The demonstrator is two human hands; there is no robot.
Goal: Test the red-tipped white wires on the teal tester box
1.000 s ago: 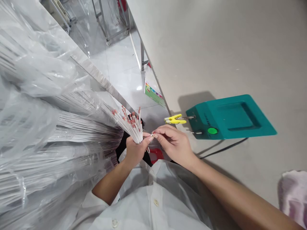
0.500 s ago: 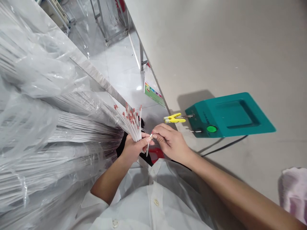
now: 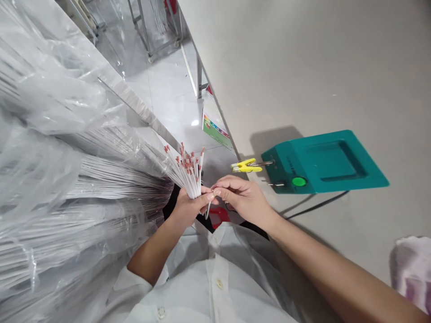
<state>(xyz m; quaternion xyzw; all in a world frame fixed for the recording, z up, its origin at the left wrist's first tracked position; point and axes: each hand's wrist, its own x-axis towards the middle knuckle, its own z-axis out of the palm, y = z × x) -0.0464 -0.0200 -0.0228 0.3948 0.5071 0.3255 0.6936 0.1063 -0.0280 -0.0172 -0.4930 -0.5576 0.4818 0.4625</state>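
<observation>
My left hand (image 3: 186, 211) is wrapped round a bundle of thin white wires with red tips (image 3: 188, 172), which fan upward above the fist. My right hand (image 3: 240, 199) pinches one white wire (image 3: 208, 207) right beside my left thumb; the wire hangs down between the two hands. A teal box with a green button (image 3: 323, 161) lies on the table to the right of my hands. A yellow clip (image 3: 245, 166) sticks out from the box's left side on a metal rod, just above my right hand.
Clear plastic bags full of white wires (image 3: 67, 179) fill the left side. A pale table (image 3: 303, 67) spans the right, with a black cable (image 3: 313, 206) leaving the box and a pinkish cloth (image 3: 412, 269) at the lower right. Metal racks (image 3: 151, 31) stand on the floor behind.
The bundle in my left hand has shifted slightly right and upward. My right hand stays pinched on the single wire beside my left thumb, barely moving.
</observation>
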